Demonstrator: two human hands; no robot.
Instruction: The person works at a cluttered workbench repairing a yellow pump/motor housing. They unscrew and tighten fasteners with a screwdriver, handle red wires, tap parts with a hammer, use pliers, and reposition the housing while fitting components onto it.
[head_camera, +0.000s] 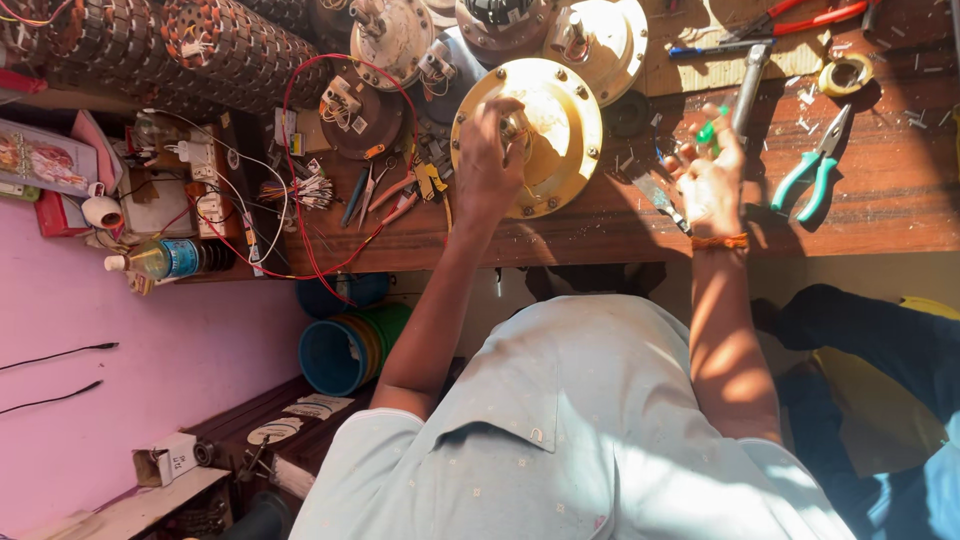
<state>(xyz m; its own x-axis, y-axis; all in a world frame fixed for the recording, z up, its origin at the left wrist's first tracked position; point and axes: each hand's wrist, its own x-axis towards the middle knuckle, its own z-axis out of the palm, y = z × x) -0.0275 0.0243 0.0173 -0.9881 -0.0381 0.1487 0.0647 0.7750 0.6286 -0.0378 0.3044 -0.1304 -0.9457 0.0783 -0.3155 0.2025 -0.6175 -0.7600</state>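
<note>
**Two hands at the fan motor housing**

Two hands are working here, and we are keeping them close together. Our left hand (488, 165) is gripping the central shaft of the round cream-yellow metal motor housing (560, 120), which is lying flat near the front edge of the brown wooden surface (880, 215). Our right hand (708, 185) is closing its grip around a green-handled screwdriver (712, 130), just right of the housing. To do this well, we judge that we are needing a firm hold on the shaft so the housing is not turning, and the tool tip squarely seated.

Teal-handled pliers (812, 170) are lying to the right, a roll of tape (845, 72) beyond them. Red wire (292, 180) is looping across the surface's left part, beside more motor covers (395, 40). Stacked blue and green plastic tubs (345, 350) are sitting below, against a pink wall (150, 340).
</note>
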